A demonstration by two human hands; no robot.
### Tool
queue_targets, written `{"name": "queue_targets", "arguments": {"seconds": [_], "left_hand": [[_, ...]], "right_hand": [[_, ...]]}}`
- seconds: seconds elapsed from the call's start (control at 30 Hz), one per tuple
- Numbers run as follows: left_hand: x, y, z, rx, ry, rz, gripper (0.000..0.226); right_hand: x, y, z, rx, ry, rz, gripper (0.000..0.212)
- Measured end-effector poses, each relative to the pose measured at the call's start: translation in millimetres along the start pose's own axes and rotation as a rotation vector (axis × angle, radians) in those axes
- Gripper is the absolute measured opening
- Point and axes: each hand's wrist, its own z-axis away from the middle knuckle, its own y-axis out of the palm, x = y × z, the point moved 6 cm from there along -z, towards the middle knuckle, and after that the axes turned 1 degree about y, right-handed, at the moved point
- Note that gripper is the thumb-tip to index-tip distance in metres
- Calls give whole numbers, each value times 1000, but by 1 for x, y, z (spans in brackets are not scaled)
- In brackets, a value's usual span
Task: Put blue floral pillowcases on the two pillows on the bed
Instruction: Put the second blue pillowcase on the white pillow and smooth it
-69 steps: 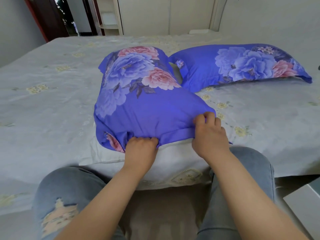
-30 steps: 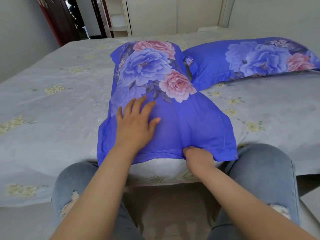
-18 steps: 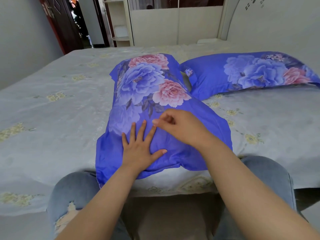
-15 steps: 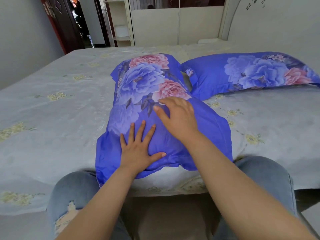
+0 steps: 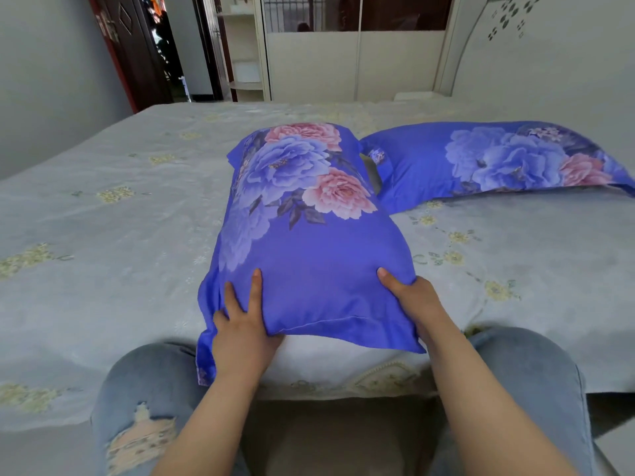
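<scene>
Pillow (image 5: 309, 255) lies lengthwise, pointing away from the person; left hand (image 5: 240, 324) and right hand (image 5: 412, 297) each grip a near corner.

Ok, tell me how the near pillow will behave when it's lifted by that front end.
The near pillow probably sags rather than staying flat: it dents under the left hand and right hand. It looks puffy, so likely light. The loose flap of its case would likely dangle.
</scene>
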Motion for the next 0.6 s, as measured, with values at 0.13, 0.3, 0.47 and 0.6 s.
{"name": "queue_targets", "arguments": {"seconds": [0.13,0.3,0.47,0.6], "left_hand": [[3,-15,-9,-113,-99,407,91],[-37,-11,-32,-30,-186,1553,37],[-98,31,5,570,-473,1851,36],[-132,23,35,844,-293,1706,24]], "right_hand": [[47,19,32,253,-40,-436,34],[152,61,84,340,-507,-306,26],[212,129,87,401,-891,362,51],[198,189,94,542,-1064,654,62]]}}
